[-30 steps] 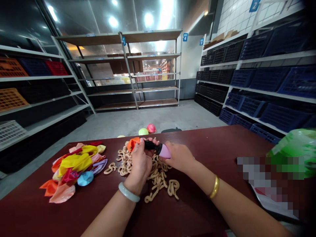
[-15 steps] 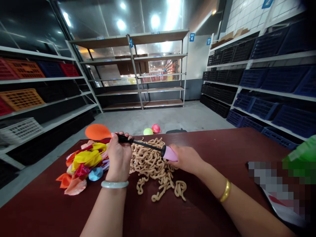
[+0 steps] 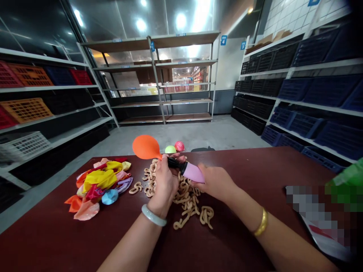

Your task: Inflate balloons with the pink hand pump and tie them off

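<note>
My left hand [image 3: 166, 176] is wrapped round the black end of a hand pump [image 3: 174, 163], with an orange balloon [image 3: 146, 147] swelling from its tip at the upper left. The pump's pink body [image 3: 194, 172] is gripped by my right hand [image 3: 214, 180]. The black rod between the two parts is hidden, and they meet closely. Under the hands lies a heap of tan, curly, rope-like pieces [image 3: 188, 202]. To the left sits a pile of flat, uninflated balloons [image 3: 100, 180] in yellow, red, orange, pink, blue and purple.
The dark red table [image 3: 241, 241] spans the foreground. A pixelated flat object [image 3: 317, 223] and a green bag [image 3: 347, 181] lie at the right. Yellow-green [image 3: 170, 149] and pink-red [image 3: 179, 146] balls show beyond the far edge. Shelves with crates [image 3: 306, 90] stand around.
My left hand has moved right toward my right hand, pushing the pump's rod in. The orange balloon has shifted right with it and looks larger. My right hand has barely moved.
</note>
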